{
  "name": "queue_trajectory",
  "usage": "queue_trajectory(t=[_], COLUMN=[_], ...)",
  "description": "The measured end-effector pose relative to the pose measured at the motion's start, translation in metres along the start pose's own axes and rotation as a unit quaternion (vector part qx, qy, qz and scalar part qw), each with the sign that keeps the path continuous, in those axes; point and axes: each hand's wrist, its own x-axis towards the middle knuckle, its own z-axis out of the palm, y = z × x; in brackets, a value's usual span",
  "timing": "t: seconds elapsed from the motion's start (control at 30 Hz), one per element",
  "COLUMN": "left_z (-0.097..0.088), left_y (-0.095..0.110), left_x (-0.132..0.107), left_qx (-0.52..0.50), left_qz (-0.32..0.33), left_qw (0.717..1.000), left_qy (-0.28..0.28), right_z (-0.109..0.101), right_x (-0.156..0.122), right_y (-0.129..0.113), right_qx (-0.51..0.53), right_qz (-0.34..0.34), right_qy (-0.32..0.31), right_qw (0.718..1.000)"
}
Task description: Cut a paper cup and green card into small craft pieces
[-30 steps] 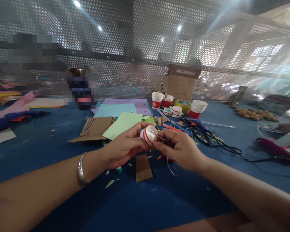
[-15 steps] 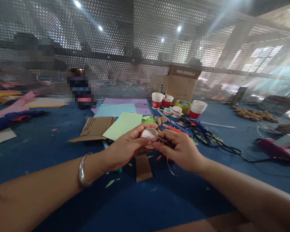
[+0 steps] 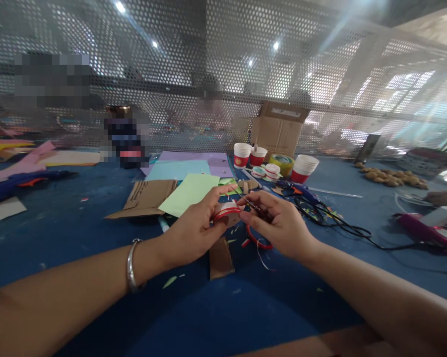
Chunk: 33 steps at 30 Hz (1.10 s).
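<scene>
My left hand (image 3: 195,225), with a silver bangle on the wrist, is closed around a small white paper cup piece with red stripes (image 3: 226,210). My right hand (image 3: 275,220) is closed on scissors with a red handle loop (image 3: 258,240); the thin blades (image 3: 245,201) point toward the cup piece, close to its edge. Both hands hover just above the blue table (image 3: 223,307). A brown cardboard scrap (image 3: 220,258) lies directly below them.
Cardboard (image 3: 145,197) and coloured paper sheets (image 3: 189,191) lie beyond the hands. Red-and-white paper cups (image 3: 305,167), a tape roll (image 3: 282,162) and a cardboard box (image 3: 279,128) stand at the back. A black cord (image 3: 342,227) runs right. Another person's hand (image 3: 444,198) is at the right edge. A mesh screen backs the table.
My left hand has turned the striped cup piece from its side to its base and then nearly flat. The right hand has risen slightly, with the scissors' red loop showing below it.
</scene>
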Motion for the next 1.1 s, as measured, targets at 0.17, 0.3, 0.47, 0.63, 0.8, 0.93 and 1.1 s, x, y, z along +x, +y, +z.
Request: queue_trajectory(t=[0.17,0.3,0.47,0.63,0.8,0.93,1.1], left_z=[-0.0007,0.0011,0.0023,0.0006,0.0028,0.0042,0.0038], left_y=[0.0033,0.0037,0.0013,-0.0003,0.0020,0.0056,0.0073], left_x=[0.0015,0.0027,0.0042,0.0053,0.0057,0.0051,0.0045], left_qx=[-0.013,-0.077,-0.184,-0.238,-0.286,-0.277,-0.248], left_qz=[-0.019,-0.038,-0.039,-0.030,-0.038,-0.019,-0.015], left_qw=[1.000,0.996,0.982,0.970,0.957,0.960,0.968], left_qy=[-0.002,-0.007,-0.021,-0.030,-0.026,-0.024,-0.034], right_z=[-0.0008,-0.0025,-0.0053,-0.0073,-0.0063,-0.0060,-0.0054], right_x=[-0.0004,0.0004,0.0007,0.0012,0.0018,0.0007,0.0003], right_y=[-0.0006,-0.0024,-0.0007,-0.0004,-0.0010,0.0017,0.0036], right_qx=[-0.005,0.005,-0.028,-0.034,-0.025,-0.033,-0.040], right_qz=[0.003,0.012,0.015,0.008,0.008,-0.006,-0.006], right_qy=[-0.022,-0.034,-0.025,-0.019,0.000,-0.010,-0.018], right_qw=[1.000,0.999,0.999,0.999,1.000,0.999,0.999])
